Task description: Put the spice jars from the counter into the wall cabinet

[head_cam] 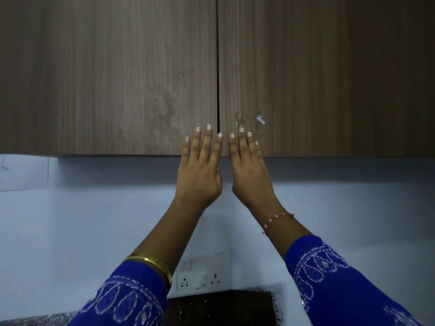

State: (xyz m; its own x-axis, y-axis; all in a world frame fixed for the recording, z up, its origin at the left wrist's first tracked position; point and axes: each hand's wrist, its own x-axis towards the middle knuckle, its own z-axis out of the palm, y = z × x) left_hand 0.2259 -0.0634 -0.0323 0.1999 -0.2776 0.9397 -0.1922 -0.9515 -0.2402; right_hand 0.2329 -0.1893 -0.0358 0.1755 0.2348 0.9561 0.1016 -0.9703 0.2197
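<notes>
My left hand (200, 170) and right hand (248, 171) lie flat with straight fingers, grasping nothing, against the lower edges of the wall cabinet (141, 74) doors (both closed), either side of the seam. No spice jars in view.

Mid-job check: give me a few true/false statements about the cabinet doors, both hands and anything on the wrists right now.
1. Both cabinet doors are shut. True.
2. The left hand grips a spice jar. False: its fingers lie straight against the left door and hold nothing.
3. The right hand lies flat with its fingertips on the right door, beside the centre gap. True.
4. A gold bangle sits on the right arm. False: it is on the left; the right wrist has a thin beaded bracelet.
5. Spice jars stand inside the open cabinet. False: no jar is visible.
</notes>
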